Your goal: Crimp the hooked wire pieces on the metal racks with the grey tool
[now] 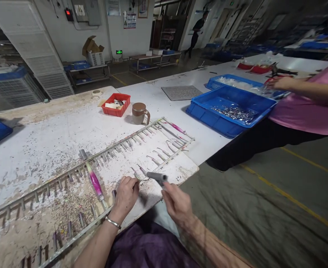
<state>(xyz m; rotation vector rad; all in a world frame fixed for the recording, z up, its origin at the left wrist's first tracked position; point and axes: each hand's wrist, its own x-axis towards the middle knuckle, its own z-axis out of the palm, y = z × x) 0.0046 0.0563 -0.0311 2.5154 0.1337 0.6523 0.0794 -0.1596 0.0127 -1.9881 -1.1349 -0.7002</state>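
Observation:
A long metal rack with rows of clips and wire hooks lies across the worn white table. A pink and purple fishing lure rests in the rack. My left hand is pinched closed on a thin wire hook at the rack's near rail. My right hand is closed round a grey cylindrical tool, whose tip points at the same hook. Another pink lure lies at the rack's far end.
A brown mug and a red tray stand behind the rack. Two blue bins with small metal parts sit to the right, where a person in a pink top works. Another person walks far off.

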